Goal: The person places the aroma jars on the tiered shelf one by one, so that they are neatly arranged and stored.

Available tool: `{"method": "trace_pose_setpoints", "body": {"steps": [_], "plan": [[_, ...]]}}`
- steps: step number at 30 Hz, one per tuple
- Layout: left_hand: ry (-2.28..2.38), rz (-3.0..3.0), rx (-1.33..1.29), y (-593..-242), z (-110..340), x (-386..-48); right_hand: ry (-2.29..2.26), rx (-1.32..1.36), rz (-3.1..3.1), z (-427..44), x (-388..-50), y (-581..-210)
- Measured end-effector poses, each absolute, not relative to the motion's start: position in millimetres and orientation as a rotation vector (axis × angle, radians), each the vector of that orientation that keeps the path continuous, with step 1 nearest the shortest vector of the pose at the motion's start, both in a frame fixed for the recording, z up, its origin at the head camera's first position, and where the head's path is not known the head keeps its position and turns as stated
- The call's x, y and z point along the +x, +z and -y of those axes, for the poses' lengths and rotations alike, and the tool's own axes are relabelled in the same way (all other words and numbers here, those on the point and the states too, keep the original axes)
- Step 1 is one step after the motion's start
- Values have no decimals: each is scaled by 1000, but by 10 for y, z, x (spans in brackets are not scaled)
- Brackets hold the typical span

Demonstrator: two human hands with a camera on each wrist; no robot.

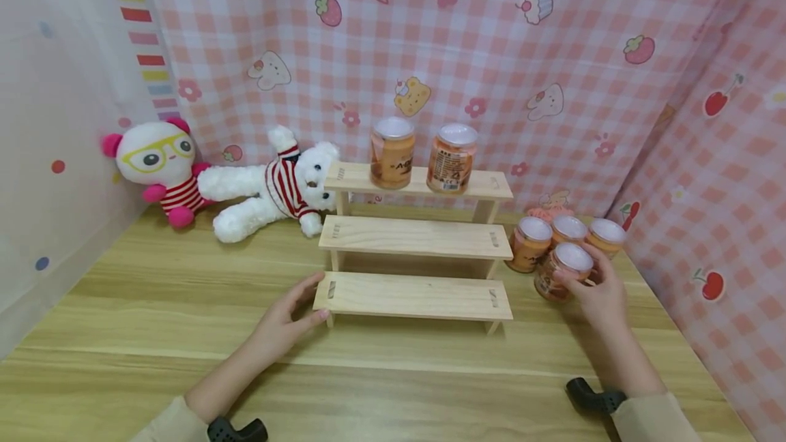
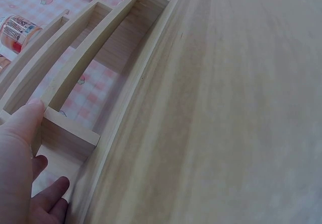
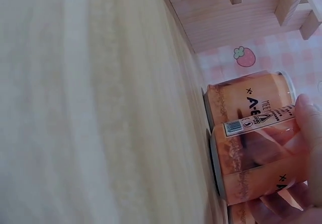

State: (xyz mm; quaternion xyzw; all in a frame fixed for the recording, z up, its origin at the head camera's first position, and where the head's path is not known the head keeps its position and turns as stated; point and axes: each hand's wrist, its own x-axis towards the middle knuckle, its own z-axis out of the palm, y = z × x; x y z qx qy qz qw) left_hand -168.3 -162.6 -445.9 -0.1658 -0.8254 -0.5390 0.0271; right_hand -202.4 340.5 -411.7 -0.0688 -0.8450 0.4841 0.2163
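Observation:
A three-tier wooden shelf (image 1: 415, 295) stands mid-table. My left hand (image 1: 281, 325) holds the left end of its lowest board, thumb at the front corner and a finger at the back corner. In the left wrist view, the thumb (image 2: 24, 124) presses on the board's end while other fingers stay lower, beside the support. At right, my right hand (image 1: 598, 292) grips an orange-labelled can (image 1: 555, 280) with a pale lid, the front one of a cluster. In the right wrist view this can (image 3: 259, 156) leans against another can (image 3: 246, 95). Its far side is hidden by my fingers.
Two similar cans, a left one (image 1: 391, 155) and a right one (image 1: 452, 161), stand on the top board. Behind the gripped can are more cans (image 1: 529, 245). A white plush bear (image 1: 285, 186) and a panda doll (image 1: 166, 169) sit at left, before a pink checked curtain (image 1: 491, 53).

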Motion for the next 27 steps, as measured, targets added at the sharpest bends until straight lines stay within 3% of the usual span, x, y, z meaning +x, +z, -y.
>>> {"method": "trace_pose_setpoints", "body": {"steps": [27], "plan": [[-1676, 2536, -518, -4468, 1630, -1679, 1461, -229, 2110, -3129, -1740, -3597]]}}
